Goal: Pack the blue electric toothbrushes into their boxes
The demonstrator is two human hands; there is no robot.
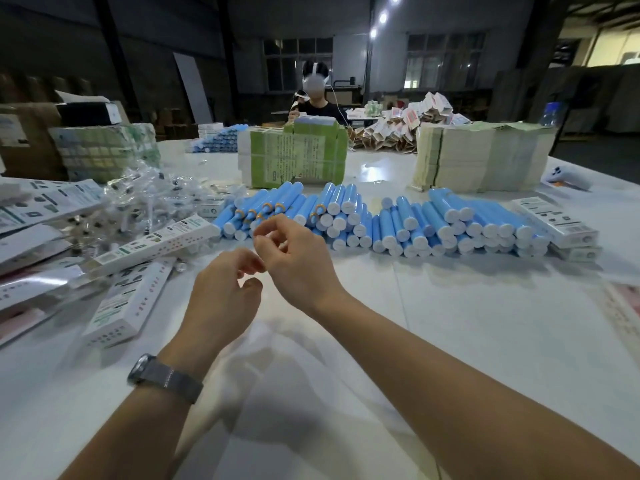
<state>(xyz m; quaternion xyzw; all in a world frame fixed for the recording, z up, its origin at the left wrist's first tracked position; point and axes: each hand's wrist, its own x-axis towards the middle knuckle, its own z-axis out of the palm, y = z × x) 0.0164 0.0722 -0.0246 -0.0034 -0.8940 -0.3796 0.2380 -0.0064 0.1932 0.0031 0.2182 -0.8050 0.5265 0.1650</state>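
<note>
pink sheets (623, 306) cut off rt

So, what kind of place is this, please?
Probably a packing workshop or warehouse. A long pile of blue toothbrush handles lies on a big white table, with retail boxes at the left and bundles of flat cartons behind. Another worker sits opposite.

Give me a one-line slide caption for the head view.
Both empty hands, left and right, hover over a white table before stacked blue toothbrushes, with boxes at left.
</note>
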